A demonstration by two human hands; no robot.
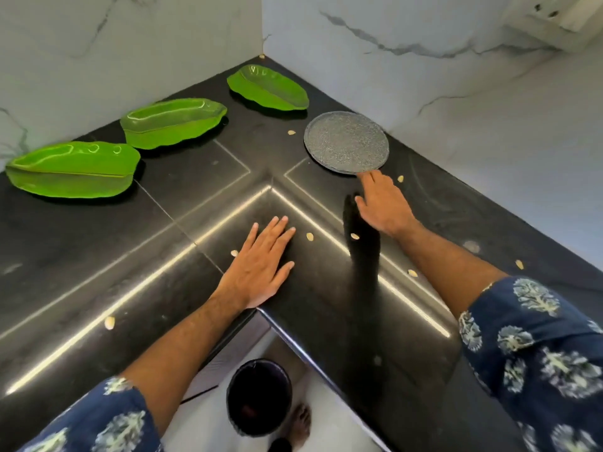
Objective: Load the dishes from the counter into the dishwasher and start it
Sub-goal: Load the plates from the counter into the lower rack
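Grey plate point(346, 142) flat on counter point(98, 256); right hand point(383, 203) fingertips touching near rim.

- Single head view, wide-angle, looking steeply down and forward from above the inner corner of the black L-shaped counter point(326, 321).
- Faces the marble wall corner behind the counter; close range, both forearms enter from the bottom edge.
- Floor shows below the counter corner.
- No second view, so no overlap.

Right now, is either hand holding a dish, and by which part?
Nothing is held. The left hand lies flat on the counter; the right hand reaches the gray plate at its near rim, ungrasped.
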